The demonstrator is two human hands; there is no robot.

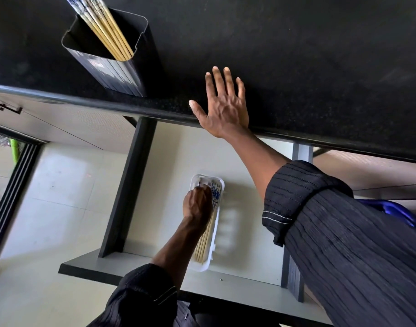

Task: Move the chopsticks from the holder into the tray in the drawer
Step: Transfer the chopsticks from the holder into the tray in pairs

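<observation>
Counter (pixel 296 55): black, matte, faintly speckled stone look, with a rounded front edge.

Holder (pixel 112 67) stands on it near the edge, left of centre. Dark, thin-walled, roughly rectangular with rounded corners and vertical ribbing on its front; a small label on that face, unreadable. One holder.

Chopsticks in the holder (pixel 107 31): pale bamboo-coloured shafts with blue-and-white patterned tops, leaning toward the upper left. About six; the bundle is too tight for a sure count.

Drawer (pixel 166 263) is pulled open beneath the counter. Pale smooth floor, dark grey flat side walls and front lip. One drawer.

Tray (pixel 205 265): white plastic, long, narrow, rounded corners, lying lengthwise in the drawer. One tray. Chopsticks in the tray (pixel 205 241) lie along its length, patterned ends at the far end, plain tips toward the person. Roughly five or six; the hand covers part.

Left hand (pixel 198 204): reaches down into the tray, knuckles up, fingers curled shut around the patterned ends of the chopsticks there. Motion blur at the fingertips.

Right hand (pixel 223 107): flat on the counter edge, palm down, fingers spread and straight, grip open, holding nothing.

Both sleeves (pixel 343 232) are black, finely pleated fabric, pushed up at the cuffs.

Floor (pixel 48 197): pale glossy tile.
</observation>
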